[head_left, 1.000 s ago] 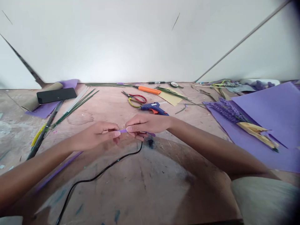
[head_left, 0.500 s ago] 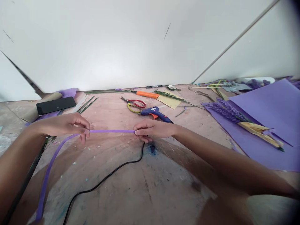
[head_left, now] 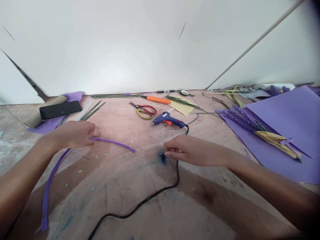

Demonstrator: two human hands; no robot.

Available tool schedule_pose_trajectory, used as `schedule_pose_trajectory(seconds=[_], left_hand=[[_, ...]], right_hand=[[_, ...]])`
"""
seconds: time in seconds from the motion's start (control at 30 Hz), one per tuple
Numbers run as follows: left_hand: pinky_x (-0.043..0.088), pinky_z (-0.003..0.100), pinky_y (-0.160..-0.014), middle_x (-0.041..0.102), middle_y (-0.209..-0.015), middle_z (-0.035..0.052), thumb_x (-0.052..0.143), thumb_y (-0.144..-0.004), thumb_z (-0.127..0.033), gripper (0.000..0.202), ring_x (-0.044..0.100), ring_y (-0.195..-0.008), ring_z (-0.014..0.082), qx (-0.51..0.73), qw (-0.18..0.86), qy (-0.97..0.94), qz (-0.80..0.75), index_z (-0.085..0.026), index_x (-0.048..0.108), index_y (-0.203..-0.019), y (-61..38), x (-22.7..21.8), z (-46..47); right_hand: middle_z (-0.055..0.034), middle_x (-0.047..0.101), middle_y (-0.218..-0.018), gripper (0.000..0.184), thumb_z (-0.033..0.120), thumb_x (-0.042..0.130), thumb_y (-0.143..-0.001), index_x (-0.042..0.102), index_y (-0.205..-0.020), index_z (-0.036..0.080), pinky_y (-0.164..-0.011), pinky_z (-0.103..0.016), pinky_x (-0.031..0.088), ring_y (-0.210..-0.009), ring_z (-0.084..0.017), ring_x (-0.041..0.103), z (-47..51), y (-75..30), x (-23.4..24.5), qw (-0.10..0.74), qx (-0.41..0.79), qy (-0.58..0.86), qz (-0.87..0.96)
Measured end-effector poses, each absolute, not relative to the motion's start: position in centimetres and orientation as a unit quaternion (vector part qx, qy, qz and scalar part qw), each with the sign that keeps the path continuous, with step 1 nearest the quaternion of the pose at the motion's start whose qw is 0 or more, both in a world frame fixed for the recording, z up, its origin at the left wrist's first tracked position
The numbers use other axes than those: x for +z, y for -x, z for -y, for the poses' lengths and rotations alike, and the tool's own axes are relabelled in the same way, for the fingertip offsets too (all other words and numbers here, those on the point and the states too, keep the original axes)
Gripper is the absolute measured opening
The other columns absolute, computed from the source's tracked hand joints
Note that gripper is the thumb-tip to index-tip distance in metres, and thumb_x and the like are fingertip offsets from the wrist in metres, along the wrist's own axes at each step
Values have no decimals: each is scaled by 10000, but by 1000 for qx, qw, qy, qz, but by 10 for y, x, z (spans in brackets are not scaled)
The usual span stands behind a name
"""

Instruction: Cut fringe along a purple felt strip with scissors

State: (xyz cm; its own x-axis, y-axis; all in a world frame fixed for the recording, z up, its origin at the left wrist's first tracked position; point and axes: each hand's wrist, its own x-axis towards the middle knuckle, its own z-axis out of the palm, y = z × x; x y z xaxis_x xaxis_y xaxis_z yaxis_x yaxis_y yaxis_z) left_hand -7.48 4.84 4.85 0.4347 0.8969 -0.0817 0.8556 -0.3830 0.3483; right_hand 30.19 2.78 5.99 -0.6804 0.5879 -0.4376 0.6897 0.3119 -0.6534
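My left hand (head_left: 75, 135) is closed on a thin purple strip (head_left: 50, 183), pinching it part-way along. One end of the strip juts to the right and droops; the longer part curves down toward the lower left. My right hand (head_left: 192, 150), slightly blurred, has its fingers curled around the black cable (head_left: 140, 204), which passes behind the fingers and comes out below them. That cable runs up to a blue glue gun (head_left: 172, 120) lying on its side just beyond my right hand. Scissors (head_left: 143, 110) with red and yellow handles lie left of the glue gun.
Behind are an orange cutter (head_left: 158, 99), green stems (head_left: 185, 101), a marker (head_left: 166, 91) and green tape (head_left: 184, 93). A phone (head_left: 60, 110) lies at left. Lavender-like flowers (head_left: 241, 120) rest on purple sheets (head_left: 287, 103) at right. A white wall (head_left: 125, 46) bounds the back.
My right hand has let go of the strip's end and moved right and nearer me. The freed end has dropped. The black cable has shifted right; the glue gun has turned slightly.
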Motion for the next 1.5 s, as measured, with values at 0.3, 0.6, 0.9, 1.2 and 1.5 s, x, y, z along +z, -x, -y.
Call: schedule_pose_trajectory(seconds=[0.3,0.6,0.9,1.2,1.5], left_hand=[[411,294,-703,600,-766,27,611,-824,-280,150,532,-731,182,124,291,-859,-402,-182,590,-713,39,25,-53],[361,272,-560,453,-652,-3,411,-941,-350,243,432,-571,138,420,334,-711,-455,-210,373,-746,72,23,-80],[329,258,-566,517,-600,-8,542,-833,-282,232,410,-551,119,389,311,-698,-514,-175,493,-633,62,18,-75],[326,252,-543,483,-565,-27,526,-847,-267,247,396,-532,117,360,299,-700,-539,-179,492,-618,70,2,-78],[360,251,-618,538,-632,-16,517,-870,-302,233,465,-609,127,314,300,-736,-520,-174,524,-676,75,-11,-81]], right_hand=[[-91,695,-1062,194,201,479,-944,654,-1002,139,-873,-335,447,-1009,-221,595,6,-248,40,-19,-209,-120,-970],[-128,252,-1582,584,355,394,-1015,287,-1497,44,-1236,-409,43,-1486,-196,181,7,-164,-15,-56,-189,52,-979],[-163,231,-1586,725,518,427,-983,219,-1526,85,-1215,-468,107,-1482,-258,191,-68,-181,-25,-100,-132,-112,-980],[-44,262,-1588,618,508,371,-992,353,-1488,139,-1227,-416,122,-1488,-176,163,15,-154,-22,-78,-48,94,-991],[-112,344,-1555,499,293,398,-987,383,-1462,138,-1183,-517,118,-1458,-280,242,-86,-205,-2,-59,18,-218,-974]])
